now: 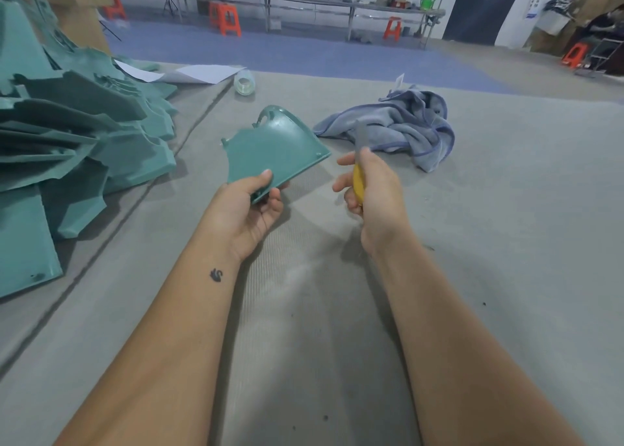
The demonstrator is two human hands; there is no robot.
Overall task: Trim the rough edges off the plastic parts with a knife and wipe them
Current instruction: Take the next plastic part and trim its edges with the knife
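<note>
My left hand (251, 202) grips the near corner of a flat teal plastic part (273, 150), thumb on top, and holds it tilted above the grey mat. My right hand (371, 185) is curled round a yellow-handled knife (358, 179) whose grey blade points up and away, just right of the part's right edge and apart from it. Behind the knife a blue-grey cloth (401, 125) lies crumpled on the mat.
A big heap of teal plastic parts (67, 135) fills the left side. A clear plastic cup (243, 82) lies on its side beyond the held part, beside white paper sheets (199, 73). The grey mat (506, 243) stretches right and toward me.
</note>
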